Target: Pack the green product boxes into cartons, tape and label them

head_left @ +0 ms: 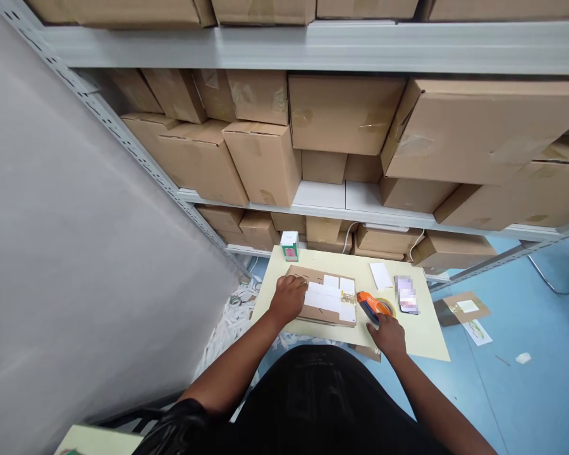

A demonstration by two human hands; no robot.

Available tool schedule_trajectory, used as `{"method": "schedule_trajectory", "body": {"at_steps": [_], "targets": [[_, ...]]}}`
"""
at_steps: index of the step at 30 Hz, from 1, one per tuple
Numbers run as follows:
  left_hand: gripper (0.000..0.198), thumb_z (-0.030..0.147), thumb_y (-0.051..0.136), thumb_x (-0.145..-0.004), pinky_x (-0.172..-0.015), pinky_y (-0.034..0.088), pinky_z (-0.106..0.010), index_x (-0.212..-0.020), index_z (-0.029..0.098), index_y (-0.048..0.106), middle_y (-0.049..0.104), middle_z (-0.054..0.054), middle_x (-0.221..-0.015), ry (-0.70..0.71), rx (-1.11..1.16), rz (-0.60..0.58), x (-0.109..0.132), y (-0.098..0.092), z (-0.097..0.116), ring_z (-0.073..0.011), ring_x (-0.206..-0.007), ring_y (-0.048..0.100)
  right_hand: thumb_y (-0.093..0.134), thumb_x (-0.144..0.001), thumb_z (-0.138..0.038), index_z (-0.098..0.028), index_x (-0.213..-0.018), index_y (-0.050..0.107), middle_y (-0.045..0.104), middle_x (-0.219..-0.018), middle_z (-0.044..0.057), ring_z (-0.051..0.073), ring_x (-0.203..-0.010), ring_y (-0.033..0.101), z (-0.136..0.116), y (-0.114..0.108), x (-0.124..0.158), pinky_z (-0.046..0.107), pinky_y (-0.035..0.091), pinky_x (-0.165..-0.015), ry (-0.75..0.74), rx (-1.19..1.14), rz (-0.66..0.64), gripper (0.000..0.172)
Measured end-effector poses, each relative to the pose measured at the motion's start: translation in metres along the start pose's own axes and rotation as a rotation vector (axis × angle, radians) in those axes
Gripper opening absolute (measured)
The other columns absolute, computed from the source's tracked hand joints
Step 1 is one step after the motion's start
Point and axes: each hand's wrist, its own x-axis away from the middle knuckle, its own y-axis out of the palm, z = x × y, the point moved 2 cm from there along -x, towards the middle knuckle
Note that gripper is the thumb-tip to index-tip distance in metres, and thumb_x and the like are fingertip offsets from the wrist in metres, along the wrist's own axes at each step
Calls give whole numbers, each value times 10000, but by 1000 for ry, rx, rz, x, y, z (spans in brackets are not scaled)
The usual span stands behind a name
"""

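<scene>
A flat cardboard box (320,316) with white paper labels (323,297) and a strip of tape near its right end lies on a pale yellow table (422,338). My left hand (289,298) rests on the box's left part, fingers bent slightly and laid on the cardboard. Just right of the box is an orange and dark blue tape dispenser (368,304) carrying a roll of tape. My right hand (389,335) has its fingers closed on the near side of this dispenser, partly hiding it.
A small white and green box (289,246) stands at the table's back left. White paper (380,276) and a phone (406,295) lie to the right. Shelves (308,212) of cardboard boxes rise behind. Paper scraps (222,328) and an open carton (462,308) are on the floor.
</scene>
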Motion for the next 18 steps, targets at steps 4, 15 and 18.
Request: {"method": "schedule_trajectory", "body": {"at_steps": [4,15,18], "targets": [[212,219,518,-986,-1064,315,-551,-1029,228,725,683,-112,-1155,24,21,-8,-13,0,0,-313,-1111,529,606,-862,-413,-257,-1263,673,665,-1246,178,379,-1184,603,12,21,-12,518,453,-947,-13,148,-53,435],[240,142,542,-936,-1024,433,-433,-1075,201,727,661,-121,-1203,-22,13,-60,-7,14,-32,-275,-1107,541,514,-929,-350,-280,-1165,727,695,-1203,164,357,-1162,592,27,24,-42,512,380,-907,-65,234,-198,326],[281,129,533,-942,-1073,409,-466,-1148,196,712,663,-126,-1259,-97,-91,-28,11,32,-31,-291,-1136,536,490,-939,-341,-254,-1233,695,675,-1284,161,343,-1218,569,24,17,-42,495,380,-949,-64,243,-232,369]]}}
